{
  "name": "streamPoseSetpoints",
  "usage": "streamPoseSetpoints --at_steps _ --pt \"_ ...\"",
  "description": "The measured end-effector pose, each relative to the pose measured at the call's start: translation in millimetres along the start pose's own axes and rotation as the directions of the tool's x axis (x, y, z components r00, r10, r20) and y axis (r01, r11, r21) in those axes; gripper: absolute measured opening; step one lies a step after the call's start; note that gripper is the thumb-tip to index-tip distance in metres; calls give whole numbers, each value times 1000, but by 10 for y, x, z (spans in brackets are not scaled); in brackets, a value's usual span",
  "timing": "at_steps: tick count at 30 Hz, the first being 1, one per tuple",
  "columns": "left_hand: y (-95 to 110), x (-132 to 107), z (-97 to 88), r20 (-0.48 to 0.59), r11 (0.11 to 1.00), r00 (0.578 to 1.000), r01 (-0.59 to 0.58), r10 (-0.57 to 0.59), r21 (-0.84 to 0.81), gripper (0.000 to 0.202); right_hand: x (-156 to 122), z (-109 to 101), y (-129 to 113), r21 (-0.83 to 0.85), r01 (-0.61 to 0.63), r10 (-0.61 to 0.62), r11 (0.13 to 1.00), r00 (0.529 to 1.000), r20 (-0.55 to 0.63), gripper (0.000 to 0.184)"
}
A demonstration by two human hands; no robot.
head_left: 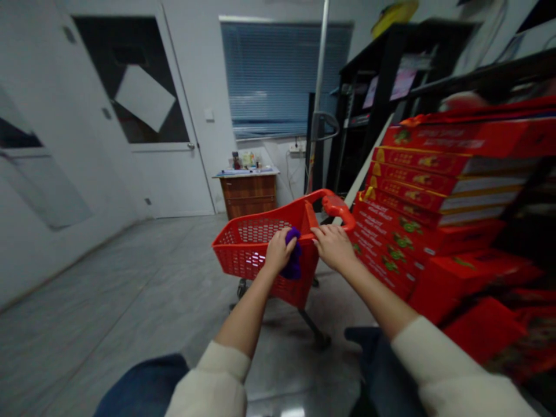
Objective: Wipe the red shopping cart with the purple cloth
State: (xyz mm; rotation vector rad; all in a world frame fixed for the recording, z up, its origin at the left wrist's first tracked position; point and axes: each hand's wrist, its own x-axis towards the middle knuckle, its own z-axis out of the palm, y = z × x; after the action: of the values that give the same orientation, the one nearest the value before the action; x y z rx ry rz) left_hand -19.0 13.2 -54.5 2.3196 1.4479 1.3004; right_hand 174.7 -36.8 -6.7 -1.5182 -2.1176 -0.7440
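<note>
A red plastic wheeled shopping basket (264, 255) stands on the floor in front of me, with a long orange-red handle (339, 209) at its far end. My left hand (278, 250) grips a purple cloth (293, 258) at the basket's near rim, and the cloth hangs down over the mesh wall. My right hand (333, 246) lies curled over the same rim, just short of the handle. The basket's inside is mostly hidden by its walls and my hands.
Stacked red printed boxes (417, 197) rise close on the right, beside a black shelving unit (382, 98). Ahead stand a metal pole (319, 75), a wooden cabinet (247, 194) under a blinded window (282, 75), and a door (143, 116). The floor is grey tile.
</note>
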Motion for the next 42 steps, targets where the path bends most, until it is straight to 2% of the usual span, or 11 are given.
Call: streamPoseSetpoints --at_steps 6,10,13,15,18,21,23,31,35,38,42 --pt "-410 -119 -189 -47 995 998 51 -47 85 35 -37 -95 403 -4 -149 149 989 987 -53 34" --pt "-123 -57 -81 -61 994 996 74 -69 76 33 -38 4 311 31 -213 214 977 973 -81 30" --pt "231 33 56 -17 1000 1000 -14 14 15 34 -43 43 231 55 -222 227 973 968 -104 30" --pt "329 64 88 -1 998 998 -61 61 -33 34 -55 41 209 64 -226 232 972 965 -118 31" --pt "161 39 23 3 993 997 -79 80 -83 35 -73 21 186 73 -230 238 970 962 -131 31" --pt "-150 -16 -95 -32 997 999 -10 8 -76 34 -71 7 120 96 -250 262 963 954 -143 29" --pt "-241 -24 -144 -53 997 998 29 -33 -67 32 -56 3 40 119 -273 289 955 945 -153 27" --pt "218 88 -100 -40 976 992 -123 117 -181 31 -24 -63 -213 163 -245 271 956 950 -157 23" --pt "-5 88 -194 -27 973 999 -49 44 -228 31 -30 -82 -35 271 -111 156 956 977 -147 28" --pt "-206 87 -256 -43 974 999 6 -16 -226 30 -35 14 76 359 -136 232 924 942 -241 31" --pt "-87 89 -247 -69 977 997 13 -28 -211 28 -41 215 35 446 -143 309 884 894 -324 34"
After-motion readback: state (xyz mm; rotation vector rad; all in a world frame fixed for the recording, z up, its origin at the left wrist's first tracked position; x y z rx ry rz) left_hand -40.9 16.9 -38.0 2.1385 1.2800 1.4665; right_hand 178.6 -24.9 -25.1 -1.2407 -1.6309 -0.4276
